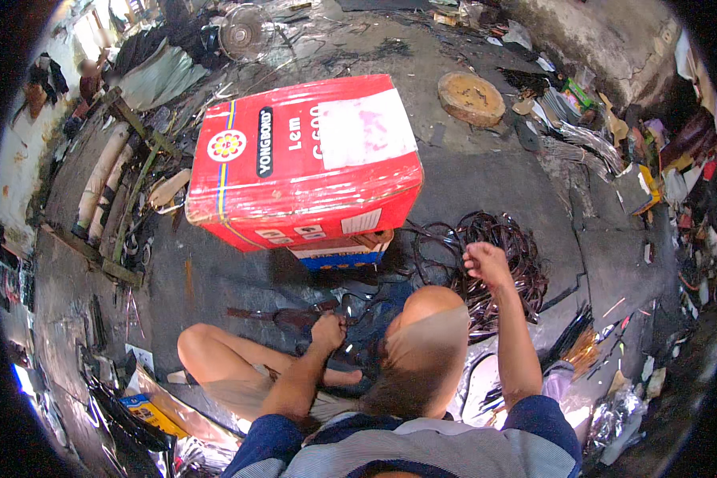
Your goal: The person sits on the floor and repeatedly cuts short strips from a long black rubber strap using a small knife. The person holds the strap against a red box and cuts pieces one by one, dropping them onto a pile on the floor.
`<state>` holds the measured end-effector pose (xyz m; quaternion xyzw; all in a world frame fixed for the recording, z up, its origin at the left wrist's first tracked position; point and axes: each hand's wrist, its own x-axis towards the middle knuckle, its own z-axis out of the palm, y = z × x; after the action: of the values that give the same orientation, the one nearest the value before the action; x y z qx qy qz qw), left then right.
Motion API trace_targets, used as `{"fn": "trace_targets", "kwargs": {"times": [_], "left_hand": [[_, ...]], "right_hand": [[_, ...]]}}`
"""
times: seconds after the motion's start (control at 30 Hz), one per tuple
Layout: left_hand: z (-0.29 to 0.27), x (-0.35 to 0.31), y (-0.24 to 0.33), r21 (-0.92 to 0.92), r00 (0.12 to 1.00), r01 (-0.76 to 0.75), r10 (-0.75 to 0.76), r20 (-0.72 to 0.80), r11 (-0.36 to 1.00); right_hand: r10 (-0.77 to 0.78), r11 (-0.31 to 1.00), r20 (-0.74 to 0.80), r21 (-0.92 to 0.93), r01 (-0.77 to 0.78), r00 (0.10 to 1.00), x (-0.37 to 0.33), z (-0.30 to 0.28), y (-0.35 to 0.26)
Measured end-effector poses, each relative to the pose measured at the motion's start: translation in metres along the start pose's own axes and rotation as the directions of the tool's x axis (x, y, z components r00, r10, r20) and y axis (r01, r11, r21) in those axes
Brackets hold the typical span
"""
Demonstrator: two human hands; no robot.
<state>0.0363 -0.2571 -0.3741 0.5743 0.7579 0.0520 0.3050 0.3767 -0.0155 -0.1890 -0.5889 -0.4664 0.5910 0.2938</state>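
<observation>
I sit on the floor with my knees bent. My left hand (328,331) is closed in front of my shins, with thin dark strips looping out beside it; it appears to grip one. Over a tangled pile of shiny dark brown strips (519,267), my right hand (486,264) is raised with its fingers curled; what they hold, if anything, is too small to make out. In front of me a large red carton (295,191) rests on a smaller blue and white box (334,259). A flat brown strip (255,314) lies left of my left hand.
A round wooden block (471,99) lies beyond the carton to the right. At the left are a wooden frame (95,253) and pale rolls (103,175). A fan (246,33) stands far back. Scrap lines the right wall, and a yellow and blue package (153,414) lies near left.
</observation>
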Motion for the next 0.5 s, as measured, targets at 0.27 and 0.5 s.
{"fn": "trace_targets", "kwargs": {"times": [0.27,0.5], "left_hand": [[-0.152,-0.027,0.058,-0.193,0.71,-0.477,0.246,-0.66,0.858],[-0.325,-0.118,0.147,-0.629,0.788,-0.594,0.207,-0.579,0.501]], "right_hand": [[-0.539,0.793,0.19,-0.215,0.57,0.821,-0.086,0.06,-0.135],[-0.775,0.277,0.594,0.009,0.961,0.218,-0.165,0.15,-0.228]]}}
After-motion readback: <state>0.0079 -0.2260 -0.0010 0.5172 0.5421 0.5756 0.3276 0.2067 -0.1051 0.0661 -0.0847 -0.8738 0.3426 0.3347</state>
